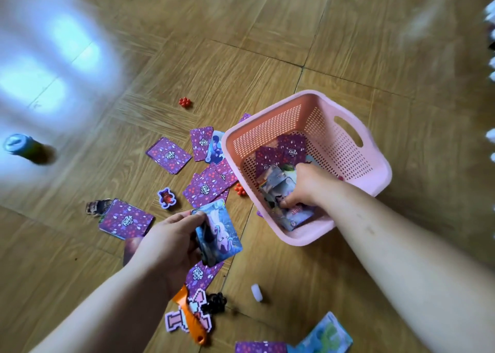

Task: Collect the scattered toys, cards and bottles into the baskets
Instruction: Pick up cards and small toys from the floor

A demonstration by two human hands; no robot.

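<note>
Wood-pattern floor (pixel 267 31): purple-backed cards (pixel 168 154) scattered beside pink basket (pixel 348 149). Right hand (pixel 302 186), inside basket, grips card bundle (pixel 281 197). Left hand (pixel 171 243) pinches holographic cards (pixel 219 229) just outside it.

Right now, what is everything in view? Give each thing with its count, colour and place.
basket: one, pink, on the floor, right of centre.
basket cards: several, purple, inside the basket.
loose cards: many, mostly purple backs, on the floor left of the basket.
bottle: one, blue cap, green body, far left, blurred.
bead clusters: two, red, one beyond the loose cards, one beside the basket.
bear figure: one, red, purple edge, among the loose cards.
orange toy: one, bottom centre.
pixel figure: one, pink, by the orange toy.
white piece: one, nearer than the basket.
left hand: holds picture cards, bluish.
right hand: in the basket, grips a card stack.
</note>
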